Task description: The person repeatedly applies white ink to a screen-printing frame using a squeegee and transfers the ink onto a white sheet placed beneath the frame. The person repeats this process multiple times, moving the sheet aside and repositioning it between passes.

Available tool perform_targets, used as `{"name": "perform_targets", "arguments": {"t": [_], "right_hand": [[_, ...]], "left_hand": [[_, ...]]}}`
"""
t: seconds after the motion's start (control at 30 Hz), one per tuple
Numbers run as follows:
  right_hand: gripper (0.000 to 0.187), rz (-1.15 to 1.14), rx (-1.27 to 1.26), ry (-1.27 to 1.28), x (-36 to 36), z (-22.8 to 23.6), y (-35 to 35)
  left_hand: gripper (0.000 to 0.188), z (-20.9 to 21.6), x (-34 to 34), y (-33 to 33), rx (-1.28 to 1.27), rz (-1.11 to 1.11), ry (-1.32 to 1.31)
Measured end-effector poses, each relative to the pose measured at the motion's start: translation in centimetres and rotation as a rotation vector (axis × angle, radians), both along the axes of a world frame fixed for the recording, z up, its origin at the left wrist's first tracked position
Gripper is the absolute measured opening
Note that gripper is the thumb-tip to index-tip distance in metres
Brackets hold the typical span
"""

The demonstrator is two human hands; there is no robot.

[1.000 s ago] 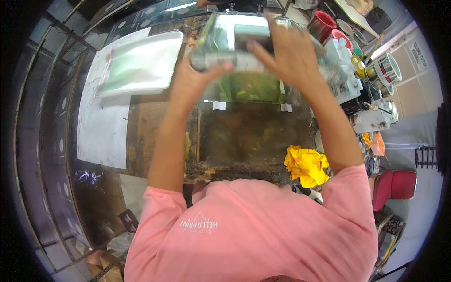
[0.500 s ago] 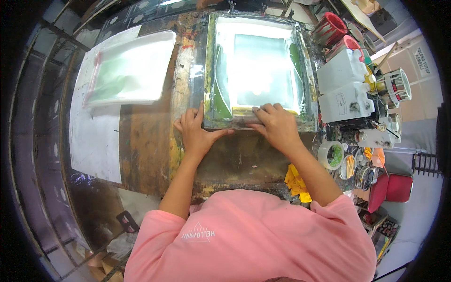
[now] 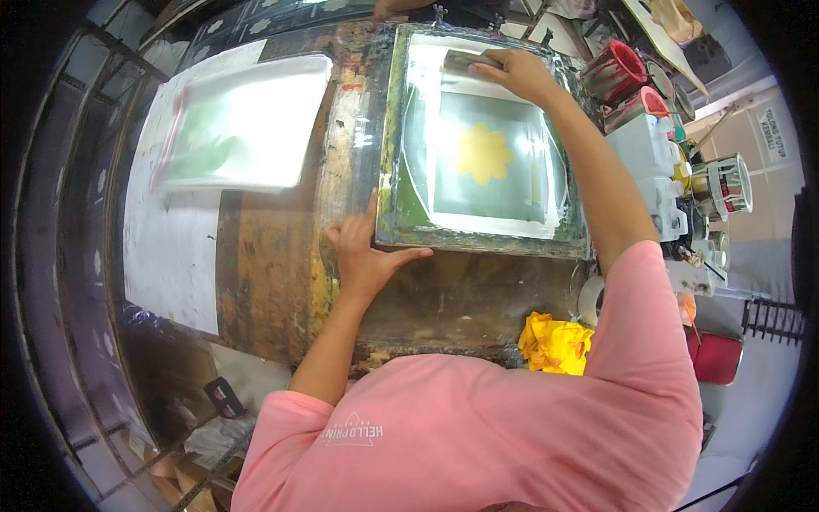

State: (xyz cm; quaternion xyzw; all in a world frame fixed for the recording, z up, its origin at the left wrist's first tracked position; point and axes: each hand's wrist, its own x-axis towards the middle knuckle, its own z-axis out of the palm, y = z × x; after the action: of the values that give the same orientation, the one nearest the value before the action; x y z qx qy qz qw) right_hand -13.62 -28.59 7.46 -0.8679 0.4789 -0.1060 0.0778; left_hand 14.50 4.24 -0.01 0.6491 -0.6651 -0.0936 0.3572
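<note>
A screen-printing frame (image 3: 388,183) lies on the stained worktable, with green mesh and a pale window. A yellow flower shape (image 3: 484,154) shows in that window. At the frame's far end my right hand (image 3: 516,72) grips a squeegee (image 3: 465,61), its fingers closed over the strip; its blade edge is hard to see. My left hand (image 3: 363,252) is at the near left corner, fingers apart, the thumb along the near edge and the forefinger along the left side. It holds nothing.
Left of the frame, a stack of clear plastic sheets (image 3: 247,128) lies on white paper (image 3: 171,264). A crumpled yellow cloth (image 3: 554,343) sits near the front edge. Red-stained cans (image 3: 614,72), white jugs (image 3: 640,183) and a tape roll (image 3: 590,300) stand along the right.
My right hand has moved with the squeegee from the frame's near end to its far end. The yellow flower shape now shows in the window. My left hand stays at the corner.
</note>
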Motion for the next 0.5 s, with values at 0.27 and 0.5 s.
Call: {"name": "perform_targets", "arguments": {"t": [0.27,0.5], "right_hand": [[0.046,-0.025,-0.292,0.016,0.3,-4.2,5.9],[0.042,-0.025,-0.162,0.069,1.0,-1.0,23.8]], "left_hand": [[0.126,-0.3,0.1,0.1,-0.026,-0.014,-0.019],[0.119,-0.4,0.1,0.5,0.070,0.003,-0.004]]}}
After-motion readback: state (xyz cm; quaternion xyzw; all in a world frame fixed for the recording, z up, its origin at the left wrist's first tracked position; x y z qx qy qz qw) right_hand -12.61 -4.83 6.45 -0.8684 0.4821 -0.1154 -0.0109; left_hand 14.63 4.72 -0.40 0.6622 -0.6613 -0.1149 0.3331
